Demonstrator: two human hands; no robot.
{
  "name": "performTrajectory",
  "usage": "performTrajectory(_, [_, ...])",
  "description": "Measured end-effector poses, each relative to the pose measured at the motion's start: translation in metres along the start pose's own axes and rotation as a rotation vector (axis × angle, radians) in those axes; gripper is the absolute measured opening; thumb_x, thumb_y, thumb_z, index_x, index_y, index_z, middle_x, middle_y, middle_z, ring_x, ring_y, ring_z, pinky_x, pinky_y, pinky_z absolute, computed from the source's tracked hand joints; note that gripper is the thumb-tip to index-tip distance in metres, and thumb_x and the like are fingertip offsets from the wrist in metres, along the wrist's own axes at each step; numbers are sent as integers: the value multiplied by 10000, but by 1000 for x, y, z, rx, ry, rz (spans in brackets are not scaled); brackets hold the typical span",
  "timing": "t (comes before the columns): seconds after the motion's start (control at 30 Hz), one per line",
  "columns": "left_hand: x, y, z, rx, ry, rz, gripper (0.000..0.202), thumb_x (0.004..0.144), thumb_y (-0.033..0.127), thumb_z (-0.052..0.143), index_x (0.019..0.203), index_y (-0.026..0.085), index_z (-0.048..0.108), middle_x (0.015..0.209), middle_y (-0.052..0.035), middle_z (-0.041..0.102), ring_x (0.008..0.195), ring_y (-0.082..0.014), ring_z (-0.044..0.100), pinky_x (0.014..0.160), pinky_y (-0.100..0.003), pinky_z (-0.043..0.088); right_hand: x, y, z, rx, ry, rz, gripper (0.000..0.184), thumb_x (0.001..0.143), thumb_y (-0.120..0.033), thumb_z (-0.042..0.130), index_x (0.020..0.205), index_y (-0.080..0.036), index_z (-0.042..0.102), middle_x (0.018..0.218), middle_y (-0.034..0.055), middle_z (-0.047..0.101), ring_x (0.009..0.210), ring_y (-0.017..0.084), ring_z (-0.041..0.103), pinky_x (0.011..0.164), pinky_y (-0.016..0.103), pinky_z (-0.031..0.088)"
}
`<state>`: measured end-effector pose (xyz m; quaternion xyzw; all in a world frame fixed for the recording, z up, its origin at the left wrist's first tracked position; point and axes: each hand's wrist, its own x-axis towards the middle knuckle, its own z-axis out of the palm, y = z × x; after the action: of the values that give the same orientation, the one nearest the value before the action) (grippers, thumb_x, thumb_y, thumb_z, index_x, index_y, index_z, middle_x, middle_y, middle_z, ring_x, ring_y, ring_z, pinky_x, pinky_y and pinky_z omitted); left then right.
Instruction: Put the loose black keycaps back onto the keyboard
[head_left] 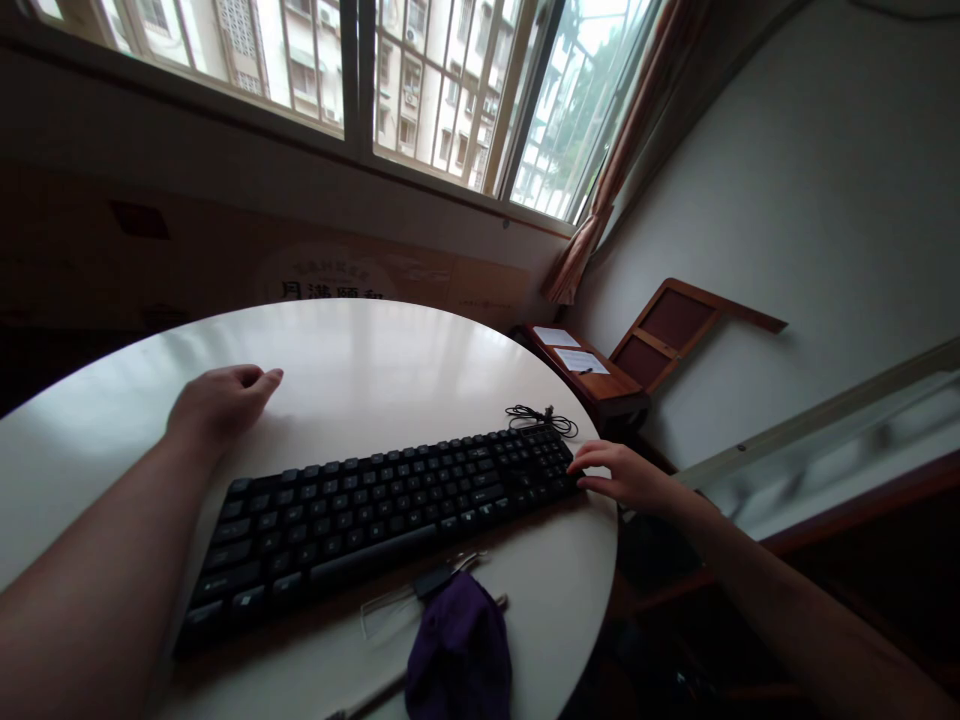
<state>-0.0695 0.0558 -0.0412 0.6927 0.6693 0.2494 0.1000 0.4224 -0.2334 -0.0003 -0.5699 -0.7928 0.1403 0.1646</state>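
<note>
A black keyboard lies slantwise on a round white table. My right hand rests at the keyboard's right end, fingers stretched out and touching its edge, holding nothing. My left hand lies on the bare tabletop behind the keyboard's left part, fingers loosely curled under, with nothing visible in them. The keyboard's coiled black cable sits just behind its right end.
A purple cloth and a clear wire-like tool with a dark part lie near the table's front edge. A wooden chair with papers stands right of the table by the wall. Barred windows span the back.
</note>
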Motion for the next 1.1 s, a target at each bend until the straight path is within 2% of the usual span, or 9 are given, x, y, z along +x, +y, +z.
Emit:
performTrajectory(0.27, [0, 1, 0, -7, -18, -17, 399, 888, 522, 483, 801, 193, 690, 817, -54, 654, 683, -187, 520, 596, -270, 354, -6, 9, 8, -165, 67, -76, 159, 929, -263, 657, 1033, -246, 776, 1016, 80, 726, 955, 227, 676, 871, 360, 546])
performTrajectory(0.47, [-4, 5, -5, 0, -23, -20, 399, 891, 521, 471, 823, 195, 691, 831, -53, 652, 689, -189, 515, 610, -270, 355, -15, 15, 26, -71, 235, -86, 191, 955, -317, 631, 1058, -246, 776, 1020, 91, 714, 963, 231, 672, 889, 385, 560])
performTrajectory(0.63, [-6, 6, -6, 12, -27, 10, 410, 901, 516, 463, 770, 188, 672, 774, -49, 644, 677, -183, 528, 588, -257, 352, -20, 22, 39, 46, 324, -14, 218, 946, -379, 641, 1043, -239, 776, 1152, 115, 683, 1087, 267, 653, 977, 437, 540])
performTrajectory(0.8, [-3, 3, -4, 15, -17, 5, 418, 900, 521, 476, 809, 179, 698, 798, -56, 666, 682, -184, 529, 585, -251, 349, -21, 21, 40, -67, 361, -93, 223, 971, -343, 613, 1108, -266, 771, 1159, 110, 689, 1094, 263, 638, 950, 445, 550])
performTrajectory(0.93, [-3, 3, -4, 8, -26, -9, 418, 900, 518, 478, 849, 177, 714, 860, -63, 673, 699, -185, 521, 601, -253, 352, -27, 15, 34, -268, 301, -164, 284, 991, -323, 573, 1221, -254, 725, 1258, 114, 676, 1206, 294, 580, 1024, 505, 490])
performTrajectory(1.1, [-5, 7, -8, -8, -39, -25, 393, 892, 500, 498, 867, 174, 716, 876, -63, 678, 702, -181, 524, 607, -252, 358, -38, 15, 28, -466, 141, -151, 395, 1005, -410, 536, 1350, -251, 643, 1470, 113, 545, 1386, 362, 438, 1082, 578, 416])
